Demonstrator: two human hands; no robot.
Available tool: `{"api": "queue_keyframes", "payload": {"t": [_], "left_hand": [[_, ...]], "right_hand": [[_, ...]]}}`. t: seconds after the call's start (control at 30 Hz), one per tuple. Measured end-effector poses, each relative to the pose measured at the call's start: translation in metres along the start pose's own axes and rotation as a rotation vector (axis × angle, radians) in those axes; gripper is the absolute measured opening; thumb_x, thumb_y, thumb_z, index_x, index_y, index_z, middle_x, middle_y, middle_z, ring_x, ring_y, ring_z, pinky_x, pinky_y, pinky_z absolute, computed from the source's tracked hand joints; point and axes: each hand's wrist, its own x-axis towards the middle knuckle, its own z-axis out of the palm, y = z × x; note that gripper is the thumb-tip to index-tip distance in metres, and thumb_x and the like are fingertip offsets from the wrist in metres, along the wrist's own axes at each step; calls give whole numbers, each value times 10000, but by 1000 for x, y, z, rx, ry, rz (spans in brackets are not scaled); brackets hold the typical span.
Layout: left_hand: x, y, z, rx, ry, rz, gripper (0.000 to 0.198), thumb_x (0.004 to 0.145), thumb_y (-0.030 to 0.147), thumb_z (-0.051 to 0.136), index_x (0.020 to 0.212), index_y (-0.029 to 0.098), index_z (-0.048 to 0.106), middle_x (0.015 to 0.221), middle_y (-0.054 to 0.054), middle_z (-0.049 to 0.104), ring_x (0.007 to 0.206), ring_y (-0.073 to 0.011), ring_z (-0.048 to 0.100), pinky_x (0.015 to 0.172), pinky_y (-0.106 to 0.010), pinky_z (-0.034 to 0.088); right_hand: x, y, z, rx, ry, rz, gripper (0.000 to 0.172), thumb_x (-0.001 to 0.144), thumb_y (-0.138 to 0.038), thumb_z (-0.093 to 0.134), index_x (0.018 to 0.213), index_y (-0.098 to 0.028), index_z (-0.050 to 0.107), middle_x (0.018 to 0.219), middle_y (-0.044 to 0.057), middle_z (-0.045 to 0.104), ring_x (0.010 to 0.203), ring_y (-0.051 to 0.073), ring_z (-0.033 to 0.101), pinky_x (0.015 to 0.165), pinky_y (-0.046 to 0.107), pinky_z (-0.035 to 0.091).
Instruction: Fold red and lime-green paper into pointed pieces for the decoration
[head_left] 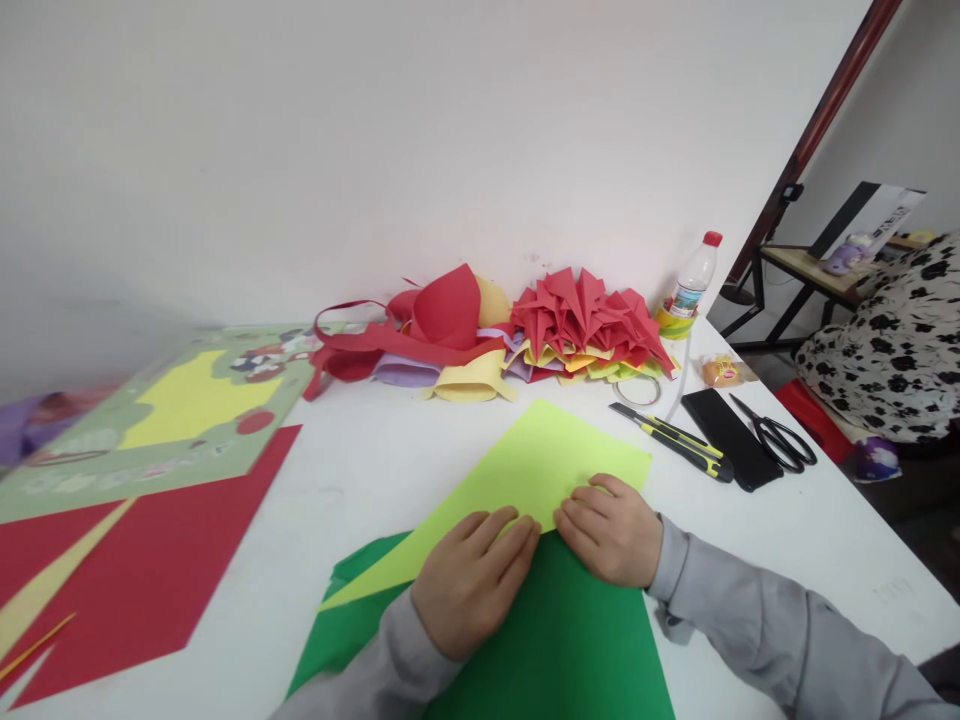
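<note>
A folded sheet of lime-yellow paper (pixel 536 455) lies at a slant over a dark green sheet (pixel 570 630) on the table. My left hand (pixel 476 575) is curled at the near edge of the lime paper, fingertips closed on it. Just to the right, my right hand (pixel 611 530) grips the same edge near the paper's right corner, fingers bent. A short gap separates the two hands. Both thumbs are mostly hidden.
Folded red paper pieces (pixel 585 310) and red, yellow and purple cut-outs (pixel 446 310) line the wall. At right lie a utility knife (pixel 686 450), a black case (pixel 731 435), scissors (pixel 776 435), a snack packet (pixel 720 370) and a bottle (pixel 694 280). Red card (pixel 187 550) lies left.
</note>
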Motion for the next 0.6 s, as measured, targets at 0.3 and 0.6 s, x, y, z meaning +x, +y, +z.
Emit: {"api": "queue_keyframes", "payload": {"t": [0.3, 0.6], "left_hand": [[-5, -22, -10, 81, 14, -10, 121, 838, 70, 571, 912, 106, 661, 820, -86, 714, 804, -229, 661, 656, -343, 505], [-13, -47, -22, 181, 10, -14, 121, 857, 103, 550, 878, 131, 666, 778, -77, 709, 739, -207, 661, 640, -318, 510]], "right_hand": [[-10, 17, -1, -82, 24, 86, 187, 905, -100, 467, 926, -117, 652, 796, 92, 695, 792, 190, 613, 722, 358, 462], [-19, 32, -8, -125, 49, 182, 217, 861, -39, 456, 967, -109, 631, 847, 99, 717, 797, 202, 627, 704, 347, 433]]}}
